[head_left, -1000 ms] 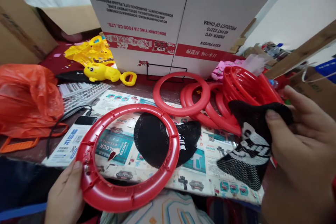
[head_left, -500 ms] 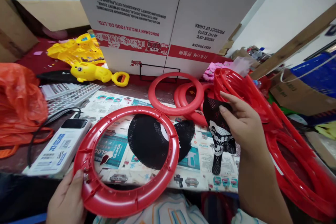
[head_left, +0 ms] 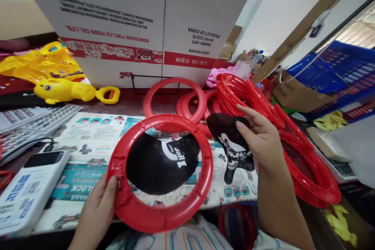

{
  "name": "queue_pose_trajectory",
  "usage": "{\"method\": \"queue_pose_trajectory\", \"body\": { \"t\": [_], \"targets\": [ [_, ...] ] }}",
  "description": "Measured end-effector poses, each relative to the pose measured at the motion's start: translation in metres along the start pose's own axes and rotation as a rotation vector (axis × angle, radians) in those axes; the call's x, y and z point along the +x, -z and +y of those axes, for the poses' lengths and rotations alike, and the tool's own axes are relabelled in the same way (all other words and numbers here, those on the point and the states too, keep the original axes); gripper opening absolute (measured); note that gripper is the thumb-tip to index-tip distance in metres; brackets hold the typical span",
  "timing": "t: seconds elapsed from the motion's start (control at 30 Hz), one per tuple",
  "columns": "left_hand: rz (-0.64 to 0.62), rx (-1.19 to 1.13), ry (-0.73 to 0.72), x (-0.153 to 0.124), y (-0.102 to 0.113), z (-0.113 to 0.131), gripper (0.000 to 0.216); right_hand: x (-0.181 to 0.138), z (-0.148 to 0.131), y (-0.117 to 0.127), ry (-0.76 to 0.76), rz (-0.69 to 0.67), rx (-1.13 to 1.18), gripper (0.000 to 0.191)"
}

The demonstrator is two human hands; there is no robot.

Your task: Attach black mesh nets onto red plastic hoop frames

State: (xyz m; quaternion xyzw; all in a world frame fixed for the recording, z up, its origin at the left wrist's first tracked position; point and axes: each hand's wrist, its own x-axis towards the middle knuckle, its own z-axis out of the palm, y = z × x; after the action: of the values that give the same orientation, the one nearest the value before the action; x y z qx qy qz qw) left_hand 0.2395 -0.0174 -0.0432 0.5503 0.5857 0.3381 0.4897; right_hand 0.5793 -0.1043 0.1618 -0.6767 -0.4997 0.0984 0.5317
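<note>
My left hand (head_left: pixel 98 211) grips the near-left rim of a red plastic ring (head_left: pixel 159 215) held tilted above the table. Through the ring shows a black mesh piece with white lettering (head_left: pixel 159 164) lying on printed paper sheets (head_left: pixel 88 140). My right hand (head_left: pixel 260 140) is closed on another black mesh piece with a white skull print (head_left: pixel 231 144), which hangs down from my fingers. That hand sits just in front of a leaning stack of red rings (head_left: pixel 295 164).
More red rings (head_left: pixel 172 86) lie behind, before a big white carton (head_left: pixel 131 27). A yellow toy (head_left: pixel 66 90), calculators (head_left: pixel 32 117) and a white power bank (head_left: pixel 26 191) are at the left. Blue crates (head_left: pixel 336 70) and a cardboard box (head_left: pixel 293 93) are at the right.
The view has swung right. My right hand with the skull mesh came inward from the far right toward the ring. The ring in my left hand shifted right and nearer the mesh on the table.
</note>
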Motion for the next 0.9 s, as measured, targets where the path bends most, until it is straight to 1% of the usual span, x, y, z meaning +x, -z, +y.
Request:
{"method": "queue_pose_trajectory", "body": {
  "t": [0.07,0.1,0.17,0.23,0.27,0.3,0.33,0.37,0.43,0.47,0.5,0.57,0.6,0.63,0.67,0.7,0.73,0.8,0.83,0.87,0.9],
  "targets": [
    [-0.059,0.253,-0.113,0.01,-0.004,0.003,0.063,-0.001,-0.003,0.0,0.002,-0.012,0.017,0.04],
    [-0.065,0.361,-0.166,0.014,-0.006,0.007,0.07,-0.002,-0.004,-0.001,-0.001,-0.019,0.042,0.04],
    [-0.032,0.472,-0.236,0.018,-0.009,0.017,0.084,-0.002,-0.008,-0.003,-0.013,-0.045,0.13,0.041],
    [0.019,0.458,-0.301,0.016,-0.009,0.035,0.088,-0.005,-0.014,-0.008,-0.025,-0.089,0.227,0.044],
    [0.037,0.422,-0.359,0.014,-0.009,0.046,0.083,-0.008,-0.019,-0.013,-0.037,-0.124,0.271,0.046],
    [0.017,0.337,-0.419,0.011,-0.009,0.058,0.076,-0.012,-0.024,-0.018,-0.054,-0.173,0.315,0.048],
    [-0.088,0.228,-0.466,0.008,-0.009,0.07,0.071,-0.017,-0.029,-0.024,-0.073,-0.236,0.362,0.049],
    [-0.204,0.107,-0.492,0.005,-0.009,0.083,0.073,-0.024,-0.034,-0.03,-0.096,-0.32,0.419,0.05],
    [-0.486,-0.082,-0.507,0.004,-0.011,0.106,0.092,-0.037,-0.043,-0.041,-0.126,-0.488,0.54,0.048],
    [-0.624,-0.136,-0.5,0.004,-0.012,0.115,0.095,-0.043,-0.046,-0.045,-0.132,-0.55,0.589,0.046],
    [-0.759,-0.173,-0.481,0.006,-0.013,0.123,0.084,-0.048,-0.047,-0.048,-0.129,-0.586,0.618,0.044],
    [-0.974,-0.247,-0.392,0.009,-0.016,0.131,0.037,-0.054,-0.044,-0.048,-0.126,-0.587,0.603,0.04],
    [-1.053,-0.3,-0.322,0.009,-0.018,0.133,0.019,-0.055,-0.041,-0.046,-0.128,-0.556,0.564,0.038],
    [-1.111,-0.361,-0.247,0.009,-0.021,0.133,0.017,-0.055,-0.037,-0.044,-0.133,-0.515,0.516,0.038],
    [-1.135,-0.425,-0.181,0.008,-0.024,0.132,0.017,-0.055,-0.033,-0.042,-0.138,-0.472,0.472,0.038],
    [-1.125,-0.475,-0.131,0.007,-0.028,0.13,0.013,-0.055,-0.029,-0.04,-0.141,-0.437,0.445,0.039],
    [-1.103,-0.495,-0.1,0.005,-0.032,0.128,0.019,-0.055,-0.026,-0.038,-0.138,-0.424,0.444,0.041],
    [-1.091,-0.454,-0.086,0.001,-0.041,0.128,0.057,-0.056,-0.024,-0.037,-0.125,-0.481,0.511,0.047],
    [-1.117,-0.402,-0.104,0.0,-0.045,0.13,0.071,-0.057,-0.025,-0.037,-0.12,-0.536,0.564,0.05],
    [-1.171,-0.333,-0.144,-0.001,-0.048,0.133,0.075,-0.058,-0.027,-0.037,-0.12,-0.598,0.617,0.053],
    [-1.233,-0.26,-0.203,-0.001,-0.051,0.138,0.068,-0.059,-0.03,-0.038,-0.124,-0.663,0.66,0.055]
  ]
}}
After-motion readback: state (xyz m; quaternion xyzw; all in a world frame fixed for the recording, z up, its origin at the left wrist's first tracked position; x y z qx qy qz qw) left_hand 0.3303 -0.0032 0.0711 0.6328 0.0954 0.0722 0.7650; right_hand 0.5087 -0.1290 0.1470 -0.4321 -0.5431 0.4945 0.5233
